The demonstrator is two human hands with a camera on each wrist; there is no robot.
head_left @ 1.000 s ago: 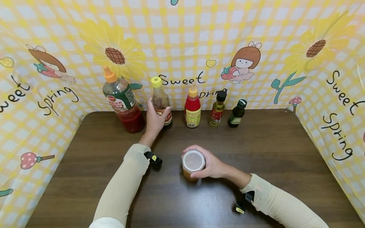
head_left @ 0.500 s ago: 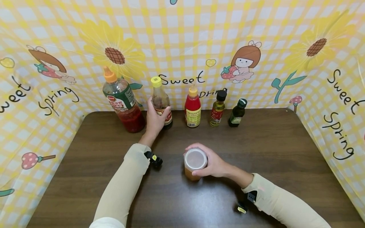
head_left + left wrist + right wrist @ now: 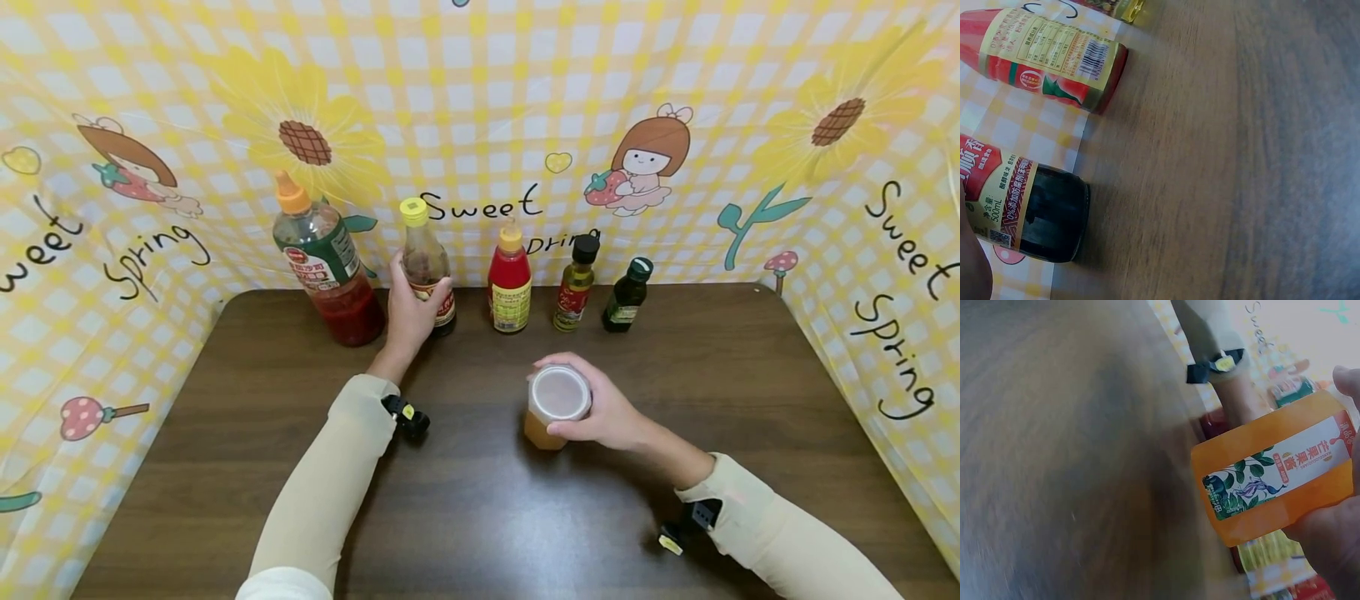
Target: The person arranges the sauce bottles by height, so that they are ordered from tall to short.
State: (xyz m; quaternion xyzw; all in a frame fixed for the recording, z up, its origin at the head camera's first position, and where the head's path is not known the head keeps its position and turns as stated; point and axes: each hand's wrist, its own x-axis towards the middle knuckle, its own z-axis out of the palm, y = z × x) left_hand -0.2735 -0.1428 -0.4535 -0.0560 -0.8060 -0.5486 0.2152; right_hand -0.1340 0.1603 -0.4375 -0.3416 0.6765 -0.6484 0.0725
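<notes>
My left hand (image 3: 413, 310) grips a yellow-capped sauce bottle (image 3: 426, 250), which stands upright at the back of the table. In the left wrist view, the lower part of this sauce bottle (image 3: 1054, 215) shows dark liquid under a red and cream label. Curled round a pale-lidded jar of orange contents (image 3: 546, 431) is my right hand (image 3: 609, 408), in the middle of the table and nearer to me than the row of bottles. The right wrist view shows the jar's (image 3: 1241, 440) white label with leaves and its base close over the table.
Left of my left hand stands a large orange-capped bottle of red sauce (image 3: 352, 312). To its right are a red squeeze bottle (image 3: 510, 279), a black-capped oil bottle (image 3: 573, 287) and a small dark green bottle (image 3: 627, 298). A checked cloth (image 3: 480, 100) lines the back and sides.
My right hand has moved right and toward the back with the jar. The left hand stays on the sauce bottle; the bottles in the row keep their places.
</notes>
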